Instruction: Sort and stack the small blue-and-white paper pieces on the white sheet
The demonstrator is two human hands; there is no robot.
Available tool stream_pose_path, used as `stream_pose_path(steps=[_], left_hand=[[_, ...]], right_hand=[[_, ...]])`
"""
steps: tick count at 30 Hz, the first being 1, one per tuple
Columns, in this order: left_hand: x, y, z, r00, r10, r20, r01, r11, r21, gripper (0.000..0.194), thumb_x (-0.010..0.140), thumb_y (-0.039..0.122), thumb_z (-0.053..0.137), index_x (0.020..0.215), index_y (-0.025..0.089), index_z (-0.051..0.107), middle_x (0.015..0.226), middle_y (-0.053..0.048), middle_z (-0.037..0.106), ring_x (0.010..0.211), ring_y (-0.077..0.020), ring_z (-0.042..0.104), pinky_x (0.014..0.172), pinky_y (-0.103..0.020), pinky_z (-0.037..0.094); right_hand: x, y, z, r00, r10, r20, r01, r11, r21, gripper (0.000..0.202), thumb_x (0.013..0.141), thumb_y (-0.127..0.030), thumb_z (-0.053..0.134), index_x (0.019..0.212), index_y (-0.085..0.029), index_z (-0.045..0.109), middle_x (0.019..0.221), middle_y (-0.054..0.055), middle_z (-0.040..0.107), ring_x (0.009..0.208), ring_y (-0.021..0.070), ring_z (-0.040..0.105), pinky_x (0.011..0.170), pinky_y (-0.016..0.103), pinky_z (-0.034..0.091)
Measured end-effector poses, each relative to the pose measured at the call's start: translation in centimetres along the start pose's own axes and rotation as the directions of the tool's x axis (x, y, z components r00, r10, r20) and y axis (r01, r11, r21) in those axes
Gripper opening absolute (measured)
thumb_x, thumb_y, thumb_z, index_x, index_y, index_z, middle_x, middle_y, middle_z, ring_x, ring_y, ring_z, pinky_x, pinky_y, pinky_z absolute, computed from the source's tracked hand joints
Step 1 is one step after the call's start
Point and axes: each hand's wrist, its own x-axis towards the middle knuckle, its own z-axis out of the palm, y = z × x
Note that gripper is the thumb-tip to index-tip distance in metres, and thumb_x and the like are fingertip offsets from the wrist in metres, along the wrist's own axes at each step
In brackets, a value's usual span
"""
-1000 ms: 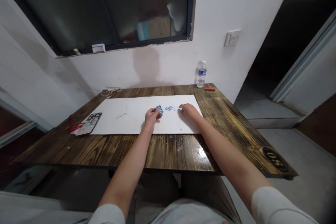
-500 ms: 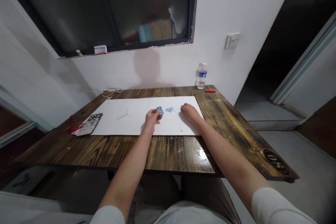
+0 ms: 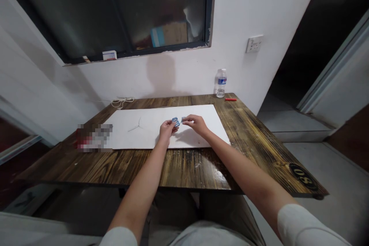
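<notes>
Between the thumb and fingers of my left hand [image 3: 166,131] is a small flat blue piece with open, ladder-like slots [image 3: 175,121]. My right hand [image 3: 196,123] is closed in a pinch just to the right of it; what its fingertips hold, if anything, is too small to make out. A second blue slotted shape [image 3: 183,118] shows only in part, mostly covered by the right fingers. Under both hands lies a white board [image 3: 150,132]. Some thin dark strands [image 3: 138,126] form a branching shape on the board's left half.
A blurred patch [image 3: 95,137] covers something at the board's left end. Behind the board are a coiled white cord [image 3: 122,102], a water bottle [image 3: 221,83] and a red stick-like object [image 3: 230,99]. The wooden table [image 3: 127,169] meets a wall with a window.
My right hand has moved left, from the board's right side to beside the left hand, and now covers most of the second blue shape. The left hand has stayed put with its blue piece.
</notes>
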Motion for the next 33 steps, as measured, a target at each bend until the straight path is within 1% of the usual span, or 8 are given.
stream_pose_path(steps=[6, 11, 14, 21, 26, 28, 30, 33], left_hand=[[0.1, -0.2, -0.1, 1.0, 0.0, 0.03, -0.001, 1.0, 0.021, 0.034, 0.064, 0.027, 0.081, 0.085, 0.014, 0.057, 0.067, -0.003, 0.068, 0.054, -0.0131, 0.065, 0.055, -0.024, 0.052], [0.0, -0.5, 0.0, 0.993, 0.038, 0.109, -0.042, 0.998, 0.039, 0.038, 0.06, 0.03, 0.084, 0.083, 0.015, 0.058, 0.069, -0.003, 0.068, 0.055, -0.0136, 0.065, 0.056, -0.025, 0.053], [-0.1, -0.7, -0.1, 0.983, 0.057, 0.177, -0.071, 0.995, 0.07, 0.042, 0.057, 0.035, 0.086, 0.082, 0.015, 0.059, 0.07, -0.004, 0.069, 0.055, -0.0141, 0.065, 0.057, -0.027, 0.053], [-0.4, -0.5, 0.0, 0.958, 0.048, 0.281, -0.083, 0.99, 0.111, 0.051, 0.046, 0.04, 0.09, 0.078, 0.014, 0.059, 0.065, 0.0, 0.065, 0.055, -0.015, 0.065, 0.059, -0.028, 0.053], [-0.8, -0.3, 0.2, 0.94, -0.006, 0.341, -0.029, 0.995, 0.097, 0.049, 0.047, 0.04, 0.09, 0.076, 0.014, 0.06, 0.071, -0.003, 0.068, 0.057, -0.0147, 0.065, 0.06, -0.028, 0.054], [-0.9, -0.2, 0.3, 0.942, -0.013, 0.336, -0.015, 0.997, 0.079, 0.048, 0.048, 0.039, 0.089, 0.077, 0.014, 0.06, 0.072, -0.004, 0.069, 0.057, -0.0149, 0.065, 0.06, -0.028, 0.054], [-0.9, -0.2, 0.3, 0.951, -0.007, 0.308, -0.015, 0.998, 0.066, 0.046, 0.05, 0.037, 0.089, 0.078, 0.014, 0.061, 0.072, -0.005, 0.07, 0.057, -0.0149, 0.065, 0.06, -0.028, 0.054], [-0.7, -0.1, 0.3, 0.974, 0.014, 0.226, -0.024, 0.999, 0.042, 0.042, 0.053, 0.034, 0.087, 0.079, 0.014, 0.06, 0.07, -0.004, 0.069, 0.057, -0.0144, 0.065, 0.058, -0.027, 0.053]], right_hand=[[-0.3, 0.0, 1.1, 0.997, 0.08, -0.002, -0.079, 0.992, 0.099, 0.021, 0.08, -0.041, 0.064, 0.083, -0.021, 0.069, 0.082, 0.003, 0.072, 0.074, 0.017, 0.065, 0.074, 0.03, 0.05], [-0.5, 0.3, 0.9, 0.983, 0.171, -0.06, -0.163, 0.979, 0.122, 0.026, 0.073, -0.039, 0.069, 0.085, -0.024, 0.052, 0.071, -0.002, 0.068, 0.066, 0.0166, 0.064, 0.063, 0.028, 0.048], [-0.6, 0.3, 0.5, 0.979, 0.201, -0.036, -0.196, 0.974, 0.115, 0.03, 0.071, -0.039, 0.07, 0.081, -0.024, 0.046, 0.067, -0.003, 0.067, 0.062, 0.0166, 0.064, 0.061, 0.028, 0.047], [-0.4, 0.6, 0.3, 0.978, 0.21, 0.011, -0.208, 0.965, 0.162, 0.036, 0.064, -0.042, 0.076, 0.077, -0.023, 0.049, 0.062, -0.004, 0.066, 0.06, 0.0156, 0.063, 0.06, 0.027, 0.047], [-0.1, 1.3, 0.3, 0.971, 0.225, 0.078, -0.238, 0.92, 0.312, 0.043, 0.056, -0.048, 0.08, 0.071, -0.021, 0.051, 0.057, -0.005, 0.06, 0.053, 0.0132, 0.058, 0.053, 0.025, 0.045], [0.1, 1.5, 0.0, 0.968, 0.229, 0.101, -0.25, 0.905, 0.345, 0.042, 0.057, -0.051, 0.078, 0.07, -0.02, 0.053, 0.058, -0.002, 0.062, 0.055, 0.014, 0.059, 0.055, 0.026, 0.046], [0.3, 1.7, -0.5, 0.969, 0.24, 0.059, -0.245, 0.91, 0.334, 0.039, 0.064, -0.054, 0.073, 0.071, -0.019, 0.056, 0.062, 0.001, 0.065, 0.059, 0.0151, 0.06, 0.06, 0.028, 0.048], [0.5, 2.4, -1.8, 0.947, 0.285, -0.148, -0.246, 0.941, 0.234, 0.037, 0.077, -0.056, 0.058, 0.073, -0.019, 0.059, 0.071, 0.005, 0.069, 0.066, 0.0159, 0.06, 0.068, 0.029, 0.049]])
